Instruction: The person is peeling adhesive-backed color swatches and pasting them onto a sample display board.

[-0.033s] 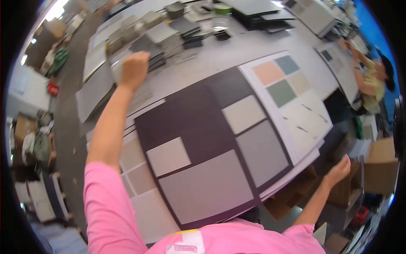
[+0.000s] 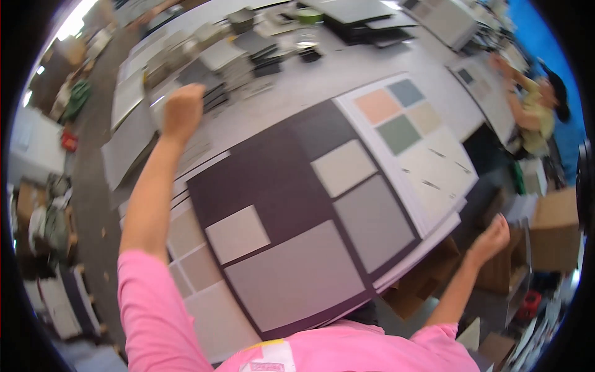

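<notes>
A dark sample board [image 2: 282, 186] lies in front of me, with a large grey panel [image 2: 297, 276], a smaller grey panel [image 2: 375, 223] and two cream pieces on it. My left hand [image 2: 184, 110] is closed in a fist above the table, beside a stack of dark grey sample pieces [image 2: 201, 77]; its fingertips are hidden, so anything held does not show. Past the table's right side hangs my right hand [image 2: 491, 239], fingers drawn together with nothing visible in them. Right of the dark board is a white board [image 2: 434, 167] with pink, blue, green and beige squares.
Stacks of pale sample pieces [image 2: 224, 59], a clear jar [image 2: 307, 38] and dark panels [image 2: 365, 22] stand at the back of the table. Cardboard boxes [image 2: 555, 217] are below right. A co-worker [image 2: 536, 115] handles another board at far right.
The table and everything on it have shifted slightly left in the view. My left hand appears a little further left and lower; my right hand sits slightly higher and more to the left.
</notes>
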The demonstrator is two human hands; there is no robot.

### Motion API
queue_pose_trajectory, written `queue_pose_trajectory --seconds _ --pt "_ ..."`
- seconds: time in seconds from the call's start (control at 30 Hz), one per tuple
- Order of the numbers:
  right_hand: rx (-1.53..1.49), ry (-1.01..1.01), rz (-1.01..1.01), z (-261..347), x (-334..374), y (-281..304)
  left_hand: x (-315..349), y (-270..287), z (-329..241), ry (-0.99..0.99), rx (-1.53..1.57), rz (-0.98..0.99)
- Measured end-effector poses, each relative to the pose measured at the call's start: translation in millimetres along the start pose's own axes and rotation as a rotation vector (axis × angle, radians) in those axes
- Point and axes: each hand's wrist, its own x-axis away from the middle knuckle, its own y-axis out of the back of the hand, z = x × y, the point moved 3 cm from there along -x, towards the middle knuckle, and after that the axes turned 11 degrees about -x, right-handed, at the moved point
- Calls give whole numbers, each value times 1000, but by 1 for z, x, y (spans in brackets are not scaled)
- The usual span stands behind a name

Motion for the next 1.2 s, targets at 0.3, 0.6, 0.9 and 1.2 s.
queue_pose_trajectory --seconds 0.3,0.6,0.9,1.2 --pt "-1043 141 906 307 130 -85 27 187 -190 282 1028 37" --pt "-1460 -235 1424 355 171 -70 113 239 -232 652 1466 413" --pt "-1308 -701 1528 345 185 -56 123 253 -236 692 1289 484" --pt "-1378 -727 1623 346 192 -60 144 259 -245 561 1420 493"
